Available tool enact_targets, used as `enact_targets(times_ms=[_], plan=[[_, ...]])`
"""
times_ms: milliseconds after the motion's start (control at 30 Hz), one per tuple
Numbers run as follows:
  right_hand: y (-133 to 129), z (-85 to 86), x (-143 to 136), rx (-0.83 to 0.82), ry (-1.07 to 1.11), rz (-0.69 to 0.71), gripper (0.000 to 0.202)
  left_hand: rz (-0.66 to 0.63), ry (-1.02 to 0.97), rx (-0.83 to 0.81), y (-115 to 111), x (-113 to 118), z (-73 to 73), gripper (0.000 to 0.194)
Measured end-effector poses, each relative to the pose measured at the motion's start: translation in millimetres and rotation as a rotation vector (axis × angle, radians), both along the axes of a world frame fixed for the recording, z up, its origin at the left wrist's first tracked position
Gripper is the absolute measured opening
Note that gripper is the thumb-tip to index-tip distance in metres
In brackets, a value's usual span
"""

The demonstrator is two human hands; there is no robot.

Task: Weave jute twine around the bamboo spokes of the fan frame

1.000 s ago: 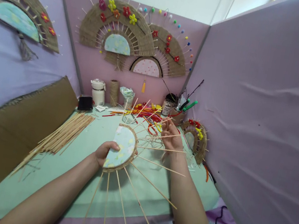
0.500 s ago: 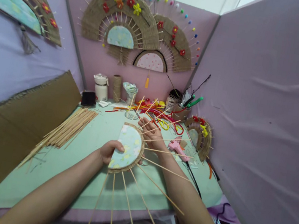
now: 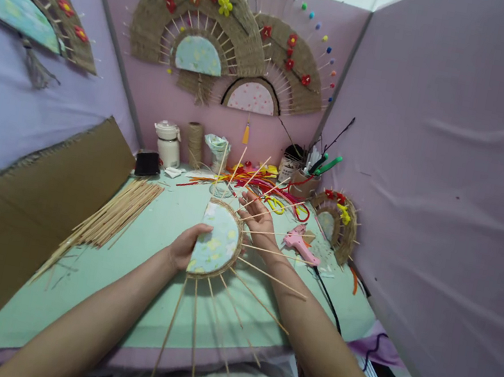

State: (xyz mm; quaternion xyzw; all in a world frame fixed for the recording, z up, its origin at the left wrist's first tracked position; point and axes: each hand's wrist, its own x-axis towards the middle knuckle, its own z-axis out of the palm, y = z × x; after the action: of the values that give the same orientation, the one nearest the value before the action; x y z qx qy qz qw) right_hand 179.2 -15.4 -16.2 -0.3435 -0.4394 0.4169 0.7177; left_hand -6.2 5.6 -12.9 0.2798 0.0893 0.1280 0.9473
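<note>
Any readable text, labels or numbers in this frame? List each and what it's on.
None readable.
Dark-lidded jar at the back of the green table: marks on its label, too small and blurred to read.
White jar, twine spool, pink glue gun: no visible lettering.

Both of the person's forearms are bare from the wrist to the near edge of the mint-green tabletop (image 3: 69,286), with no watch, bracelet or ring to be seen on the left hand (image 3: 183,246) or the right hand (image 3: 259,219). Below that near table edge a pale, off-white garment covers the lap, with a dark patch at its lowest part. At the right elbow, below the table's near right corner, a sliver of dark sleeve shows.
</note>
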Motion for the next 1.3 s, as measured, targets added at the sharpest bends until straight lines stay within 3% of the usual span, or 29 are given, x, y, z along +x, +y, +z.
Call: enact_targets(times_ms=[100,200,367,600,800,967,1100,1300], plan=[[1.7,-2.4,-2.1,-0.021,-0.019,0.020,0.054,0.200,0.128,-0.017,7.8,2.7,-1.6,0.049],[2.9,-6.3,-5.6,-0.044,-0.033,0.057,0.056,0.286,0.229,-0.032,13.9,1.6,-1.4,0.043],[-0.2,-7.8,-10.9,-0.029,-0.010,0.100,0.052,0.162,0.283,-0.025,17.9,-5.7,1.2,0.037],[-9.1,10.1,-8.4,-0.103,0.181,0.121,0.045,-0.014,0.164,0.071,17.6,-12.5,0.5,0.043],[-11.7,14.8,-7.1,-0.113,0.244,0.214,0.041,0.035,0.074,0.147,9.7,-8.5,4.4,0.051],[-8.0,13.8,-2.6,-0.136,0.314,0.170,0.037,0.048,0.084,0.177,6.9,-5.4,7.1,0.052],[-3.0,15.5,17.8,-0.162,0.404,0.126,0.029,0.084,0.119,0.173,9.8,-6.9,8.5,0.047],[-8.5,27.4,60.5,-0.086,0.520,0.138,0.024,0.036,0.131,0.086,19.7,-14.2,10.2,0.031]])
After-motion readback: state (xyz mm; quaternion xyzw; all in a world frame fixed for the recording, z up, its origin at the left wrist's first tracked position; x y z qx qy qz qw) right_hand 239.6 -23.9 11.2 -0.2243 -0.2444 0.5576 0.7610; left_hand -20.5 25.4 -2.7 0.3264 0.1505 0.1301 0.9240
